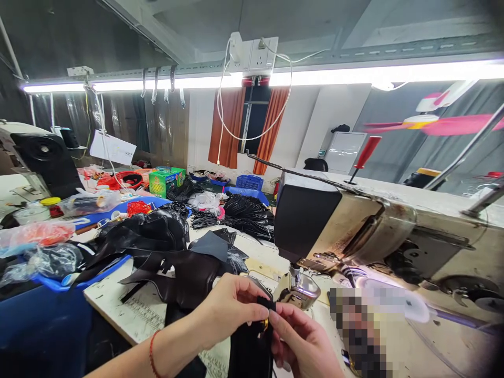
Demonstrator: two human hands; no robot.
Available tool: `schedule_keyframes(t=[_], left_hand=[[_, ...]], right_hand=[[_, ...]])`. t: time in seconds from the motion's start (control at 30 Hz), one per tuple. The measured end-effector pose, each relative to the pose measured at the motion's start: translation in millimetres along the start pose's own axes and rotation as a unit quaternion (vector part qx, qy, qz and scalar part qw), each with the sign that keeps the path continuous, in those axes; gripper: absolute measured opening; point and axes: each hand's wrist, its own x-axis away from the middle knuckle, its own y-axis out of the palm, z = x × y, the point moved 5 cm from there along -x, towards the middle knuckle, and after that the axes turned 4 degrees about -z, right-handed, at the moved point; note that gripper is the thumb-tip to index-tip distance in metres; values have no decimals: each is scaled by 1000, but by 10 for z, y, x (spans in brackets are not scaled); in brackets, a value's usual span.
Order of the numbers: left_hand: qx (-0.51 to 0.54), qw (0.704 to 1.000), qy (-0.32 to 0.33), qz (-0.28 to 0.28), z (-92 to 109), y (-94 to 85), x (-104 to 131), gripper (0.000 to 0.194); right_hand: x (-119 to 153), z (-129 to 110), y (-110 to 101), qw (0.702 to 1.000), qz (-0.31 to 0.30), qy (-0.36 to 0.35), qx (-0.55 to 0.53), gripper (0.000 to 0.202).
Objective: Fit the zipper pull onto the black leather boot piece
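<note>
My left hand [230,304], with a red string at the wrist, comes in from the lower left with its thumb and fingers closed on the upper end of a black strap-like piece [250,349]. My right hand [301,338] pinches the same end from the other side, so the fingertips of both hands nearly meet. A small gold-coloured metal part [265,323] shows between them; its exact kind is partly hidden. The wide part of the piece hangs below my hands. Just beyond is the sewing machine's needle area with a shiny metal guard [305,291].
The sewing machine head [307,215] fills the right side, with a red-handled screwdriver [366,157] upright on top. Black leather pieces [192,275] lie across the table on the left. Blue trays [118,268], bundled black straps [244,215] and a green box [167,181] are farther back.
</note>
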Motion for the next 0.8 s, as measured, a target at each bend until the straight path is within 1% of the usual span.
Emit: schedule_keyframes(t=[0.2,0.43,0.6,0.63,0.7,0.8], left_hand=[[-20,1000,-4,5,-13,5,-1,25],[-22,1000,2,-18,-16,27,-28,24],[-41,999,2,-6,-28,-5,-66,26],[-47,999,1,-2,-25,-12,-70,26],[-59,998,-5,5,-12,-19,-76,26],[-65,998,-15,-2,16,0,-83,25]], right_hand=[[-4,15,10,1000,6,-14,-6,45],[-21,44,45,999,10,-31,-29,47],[-42,59,35,999,19,-48,-5,47],[-36,63,20,998,27,-62,10,47],[-7,59,-21,990,51,-117,57,44],[56,41,-69,964,78,-207,149,31]])
